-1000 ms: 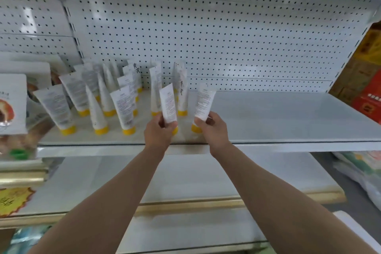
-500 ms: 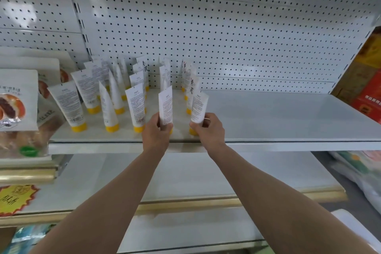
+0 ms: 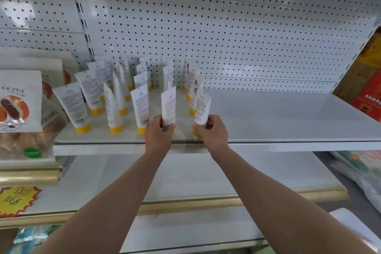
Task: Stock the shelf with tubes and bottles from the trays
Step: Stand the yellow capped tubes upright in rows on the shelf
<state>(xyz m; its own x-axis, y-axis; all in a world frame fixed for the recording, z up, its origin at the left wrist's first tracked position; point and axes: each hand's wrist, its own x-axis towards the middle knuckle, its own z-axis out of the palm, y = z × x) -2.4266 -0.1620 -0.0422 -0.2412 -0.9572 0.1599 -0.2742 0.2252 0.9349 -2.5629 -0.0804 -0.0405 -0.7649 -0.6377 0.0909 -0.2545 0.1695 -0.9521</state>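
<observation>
Both held tubes (image 3: 168, 107) now upright.

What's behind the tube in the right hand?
More white tubes stand behind the tube held by the right hand, then the pegboard wall. Their lower parts are partly hidden.

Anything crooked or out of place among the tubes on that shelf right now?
Nothing spilled or damaged. The tubes stand cap-down on the shelf, but unevenly: the front-left tube leans left, and some show side edges, not labels. The left hand and right hand each hold a tube at the front edge.
</observation>
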